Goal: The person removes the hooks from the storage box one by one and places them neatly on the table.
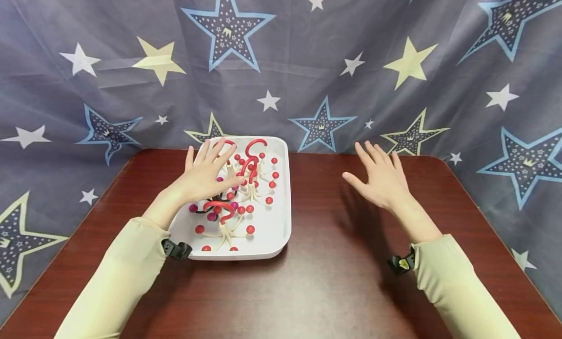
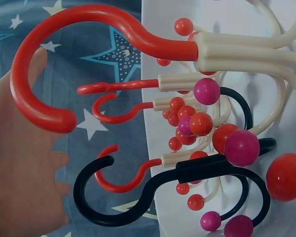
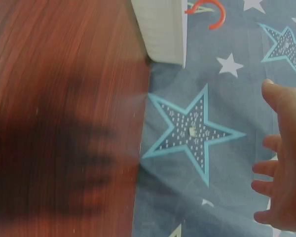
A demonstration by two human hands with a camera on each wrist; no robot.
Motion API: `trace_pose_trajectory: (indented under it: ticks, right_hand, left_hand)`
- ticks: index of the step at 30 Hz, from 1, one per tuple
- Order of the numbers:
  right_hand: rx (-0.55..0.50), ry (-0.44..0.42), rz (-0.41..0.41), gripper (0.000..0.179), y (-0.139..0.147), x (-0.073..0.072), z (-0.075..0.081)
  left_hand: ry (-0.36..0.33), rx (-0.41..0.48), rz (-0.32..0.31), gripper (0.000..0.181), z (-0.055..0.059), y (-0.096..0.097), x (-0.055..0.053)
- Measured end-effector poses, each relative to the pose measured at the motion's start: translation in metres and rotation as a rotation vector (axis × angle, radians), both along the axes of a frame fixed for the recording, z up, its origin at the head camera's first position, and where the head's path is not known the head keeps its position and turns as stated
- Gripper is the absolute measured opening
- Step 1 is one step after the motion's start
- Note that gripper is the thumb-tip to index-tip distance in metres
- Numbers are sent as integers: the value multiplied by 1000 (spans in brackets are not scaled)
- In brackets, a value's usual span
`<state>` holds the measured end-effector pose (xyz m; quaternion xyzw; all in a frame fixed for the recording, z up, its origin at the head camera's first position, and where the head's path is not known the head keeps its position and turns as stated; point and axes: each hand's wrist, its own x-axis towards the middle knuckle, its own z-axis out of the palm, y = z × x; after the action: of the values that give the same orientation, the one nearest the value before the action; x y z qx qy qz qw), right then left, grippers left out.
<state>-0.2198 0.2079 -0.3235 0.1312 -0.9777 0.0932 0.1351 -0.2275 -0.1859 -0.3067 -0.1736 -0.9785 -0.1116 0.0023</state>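
Note:
My left hand (image 1: 204,175) hovers over the left side of a white tray (image 1: 273,234), fingers spread, holding nothing. Several scalp massagers stand on their prongs in that tray. Most have a red hook-shaped handle and cream prongs tipped with red balls, like the front massager (image 1: 225,229). Partly under my left hand is a black massager (image 2: 202,169) with magenta ball tips. In the left wrist view, a large red hook handle (image 2: 163,48) overlaps my hand. To the right of the tray, my right hand (image 1: 382,180) is raised over the table, fingers extended, with nothing in it.
The dark reddish-brown table (image 1: 325,290) bears the tray at its left half. A grey star-patterned curtain (image 1: 290,75) hangs behind the table and along both sides. Each wrist wears a small black camera strap (image 1: 176,249).

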Motion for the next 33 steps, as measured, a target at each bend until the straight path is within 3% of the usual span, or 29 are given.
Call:
trace_pose_trajectory:
  ticks: [8, 14, 20, 28, 33]
  right_hand:
    - [-98, 135, 122, 64, -31, 4, -8]
    - [-133, 213, 281, 40, -63, 13, -7]
    - [-113, 240, 394, 28, -103, 20, -2]
    - [-97, 182, 489, 28, -156, 30, -4]
    - [-151, -2, 531, 39, -182, 35, -4]
  left_hand:
    - [73, 44, -15, 83, 3, -19, 7]
    - [124, 166, 27, 73, 0, -35, 21]
    - [192, 323, 67, 58, -6, -52, 40]
    - [162, 456, 155, 60, -28, -69, 61]
    - [136, 524, 221, 61, -41, -81, 69]
